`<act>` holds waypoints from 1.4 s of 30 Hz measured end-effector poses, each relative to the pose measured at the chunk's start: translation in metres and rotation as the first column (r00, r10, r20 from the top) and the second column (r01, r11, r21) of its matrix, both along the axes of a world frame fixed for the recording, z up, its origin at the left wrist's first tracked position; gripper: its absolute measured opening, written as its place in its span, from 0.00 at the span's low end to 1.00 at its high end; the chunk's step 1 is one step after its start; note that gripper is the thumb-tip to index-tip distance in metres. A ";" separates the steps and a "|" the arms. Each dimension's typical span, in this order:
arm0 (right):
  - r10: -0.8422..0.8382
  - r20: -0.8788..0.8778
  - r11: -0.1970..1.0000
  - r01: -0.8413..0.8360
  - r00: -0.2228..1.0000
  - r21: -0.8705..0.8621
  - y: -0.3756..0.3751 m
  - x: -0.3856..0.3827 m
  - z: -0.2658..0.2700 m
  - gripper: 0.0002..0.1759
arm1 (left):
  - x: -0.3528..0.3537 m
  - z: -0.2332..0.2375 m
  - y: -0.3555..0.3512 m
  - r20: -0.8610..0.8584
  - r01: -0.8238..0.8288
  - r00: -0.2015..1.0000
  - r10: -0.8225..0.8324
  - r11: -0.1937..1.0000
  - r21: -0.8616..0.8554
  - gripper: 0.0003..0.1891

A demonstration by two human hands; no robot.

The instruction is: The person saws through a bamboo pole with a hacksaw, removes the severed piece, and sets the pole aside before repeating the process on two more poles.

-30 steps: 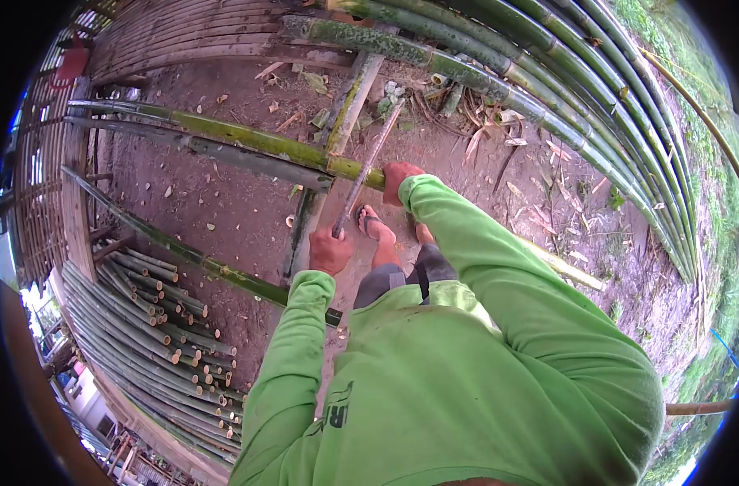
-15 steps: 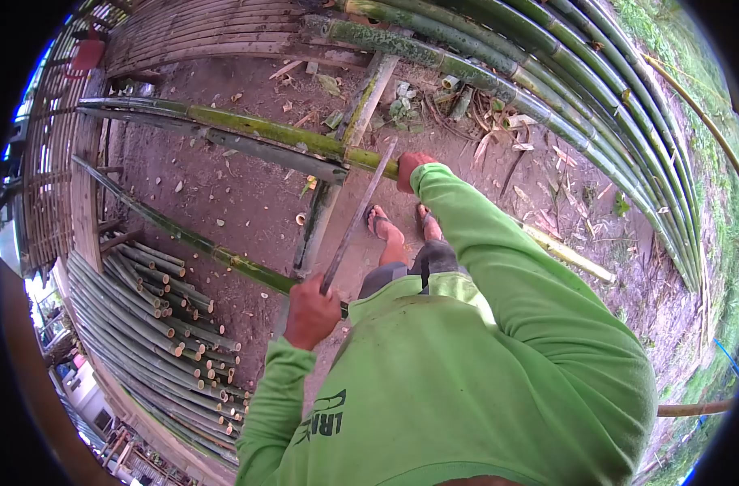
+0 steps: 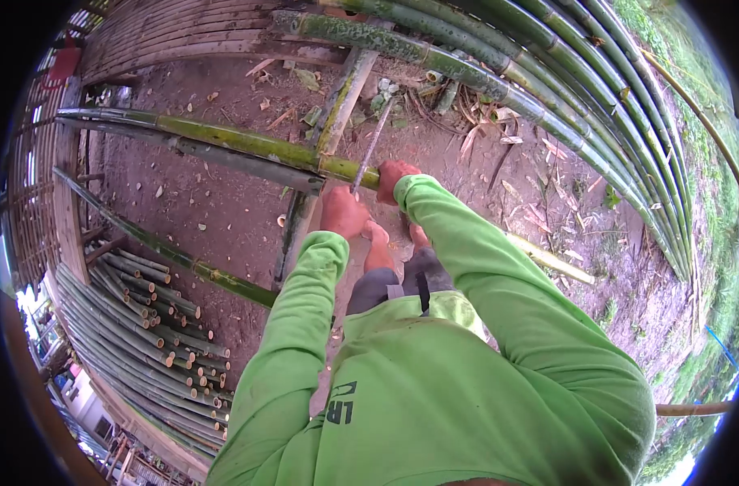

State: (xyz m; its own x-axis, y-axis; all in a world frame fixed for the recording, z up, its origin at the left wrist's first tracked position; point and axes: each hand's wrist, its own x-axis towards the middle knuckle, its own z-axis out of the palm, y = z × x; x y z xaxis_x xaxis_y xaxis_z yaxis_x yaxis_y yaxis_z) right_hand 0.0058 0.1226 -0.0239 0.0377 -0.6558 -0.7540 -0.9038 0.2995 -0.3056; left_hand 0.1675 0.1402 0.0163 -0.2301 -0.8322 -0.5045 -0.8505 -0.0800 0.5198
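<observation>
My left hand (image 3: 345,212) is closed around the near end of a narrow saw (image 3: 373,144), whose handle is hidden in the fist. Its long thin blade lies across a green bamboo pole (image 3: 248,142) near the pole's right end and points away from me. Just right of the blade, my right hand (image 3: 395,179) grips the pole's end. A greyish bamboo length (image 3: 224,159) lies alongside that pole. Both rest on a bamboo crosspiece (image 3: 334,121) of the stand.
Several long green bamboo poles (image 3: 540,105) lie at the upper right. A stack of cut bamboo (image 3: 134,324) sits at the lower left, near another slanting pole (image 3: 171,251). Slatted bamboo (image 3: 199,28) stands at the back. Shavings (image 3: 499,130) litter the dirt ground.
My left hand has pushed the saw forward, away from my body, so the fist is now close to the pole. My right hand keeps its grip on the pole's end.
</observation>
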 end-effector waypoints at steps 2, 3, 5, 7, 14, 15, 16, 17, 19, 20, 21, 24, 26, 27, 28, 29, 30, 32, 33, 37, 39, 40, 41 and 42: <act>-0.017 0.025 1.000 0.017 1.000 -0.020 0.002 0.000 -0.009 0.17 | 0.011 -0.003 0.002 -0.036 -0.014 0.999 0.015 1.000 0.013 0.09; -0.023 0.016 0.999 0.023 1.000 -0.023 0.003 0.001 -0.008 0.17 | 0.018 -0.018 0.019 -0.090 -0.063 0.994 0.062 0.998 -0.002 0.09; -0.030 -0.004 0.999 0.030 1.000 -0.029 0.003 0.001 -0.002 0.17 | 0.025 -0.039 0.033 -0.100 -0.056 0.994 0.045 0.992 -0.114 0.11; -0.025 -0.036 1.000 0.025 0.999 -0.002 0.007 0.005 0.003 0.17 | 0.027 -0.017 0.044 -0.030 0.018 0.999 -0.023 0.989 -0.144 0.11; -0.017 -0.030 1.000 0.017 0.999 -0.026 0.000 0.003 -0.002 0.18 | 0.088 0.151 0.115 0.014 -0.055 0.998 0.054 0.998 0.034 0.05; -0.030 -0.025 0.999 0.030 0.999 -0.014 0.001 0.004 0.003 0.18 | 0.094 0.163 0.124 0.024 -0.091 0.996 0.089 0.993 0.078 0.05; -0.042 -0.024 0.999 0.042 0.999 -0.003 0.002 0.004 0.004 0.18 | 0.094 0.163 0.125 0.038 -0.084 0.996 0.082 0.995 0.062 0.04; -0.029 -0.024 1.000 0.028 0.999 -0.012 0.004 0.005 0.001 0.18 | 0.093 0.161 0.124 0.050 -0.078 0.996 0.076 0.996 0.045 0.04; -0.016 -0.042 0.999 0.015 0.999 -0.032 0.004 0.004 -0.008 0.18 | 0.087 0.139 0.111 0.022 -0.019 1.000 0.021 0.998 -0.066 0.03; -0.021 -0.026 1.000 0.020 0.999 -0.024 0.004 0.002 -0.011 0.18 | 0.078 0.113 0.099 -0.007 0.011 1.000 -0.013 0.987 -0.159 0.04; -0.027 -0.004 1.000 0.027 1.000 -0.014 0.005 0.004 -0.008 0.18 | 0.061 0.081 0.075 0.047 0.002 0.999 0.002 0.997 -0.072 0.06; -0.063 0.030 0.996 0.065 0.998 -0.057 0.012 0.002 -0.018 0.19 | -0.008 -0.007 0.009 0.012 -0.030 0.999 0.030 0.998 -0.061 0.09; -0.083 0.016 0.996 0.084 0.996 -0.027 0.006 -0.001 0.000 0.20 | -0.016 -0.010 0.000 0.008 -0.042 0.999 0.042 0.997 -0.059 0.09; -0.087 0.029 0.996 0.087 0.996 -0.011 0.014 0.004 -0.003 0.20 | -0.005 -0.003 0.016 0.035 -0.055 0.998 0.056 0.998 -0.025 0.09; -0.090 0.035 0.996 0.090 0.995 -0.006 0.016 0.004 -0.012 0.21 | 0.003 0.022 0.028 0.012 -0.039 0.999 0.039 0.999 -0.014 0.08; -0.105 0.033 0.994 0.106 0.994 -0.011 0.009 -0.001 -0.019 0.21 | 0.007 0.051 0.037 -0.020 -0.009 1.000 0.009 1.000 -0.012 0.09; -0.113 0.046 0.994 0.113 0.993 0.004 0.011 -0.001 -0.017 0.22 | 0.022 0.065 0.054 -0.023 0.010 1.000 -0.011 0.999 -0.031 0.09; -0.115 0.067 0.993 0.113 0.991 0.028 0.007 -0.003 -0.007 0.22 | 0.055 0.099 0.087 -0.009 0.010 1.000 -0.010 0.999 -0.032 0.09; -0.107 0.046 0.994 0.107 0.993 -0.010 0.007 -0.002 -0.013 0.22 | 0.064 0.113 0.096 0.008 -0.001 1.000 0.001 1.000 -0.024 0.09; -0.044 0.031 0.999 0.045 0.999 -0.025 0.003 -0.001 -0.023 0.22 | 0.071 0.109 0.100 0.002 -0.007 1.000 0.007 1.000 -0.008 0.09; -0.036 0.022 0.999 0.036 0.999 0.007 0.008 0.004 -0.020 0.22 | 0.041 0.050 0.069 0.063 -0.049 0.997 0.048 0.999 0.019 0.08; 0.040 0.097 0.990 -0.052 0.995 0.134 0.010 0.011 -0.025 0.23 | 0.028 0.008 0.049 0.129 -0.084 0.988 0.083 0.996 0.008 0.08; 0.100 0.172 0.957 -0.142 0.980 0.252 0.024 0.017 -0.041 0.23 | 0.030 -0.013 0.054 0.114 -0.067 0.991 0.064 0.998 0.018 0.08; 0.065 0.105 0.995 -0.073 0.992 0.072 0.053 0.015 -0.079 0.22 | 0.021 -0.031 0.045 0.078 -0.043 0.996 0.043 0.999 0.001 0.08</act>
State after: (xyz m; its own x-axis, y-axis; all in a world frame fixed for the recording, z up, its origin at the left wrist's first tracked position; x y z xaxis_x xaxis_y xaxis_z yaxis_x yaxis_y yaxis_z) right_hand 0.0206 0.1752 -0.1029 0.1605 -0.5903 -0.7910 -0.8884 0.2629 -0.3764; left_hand 0.1886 0.1856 -0.0146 -0.1543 -0.8389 -0.5219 -0.8841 -0.1185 0.4521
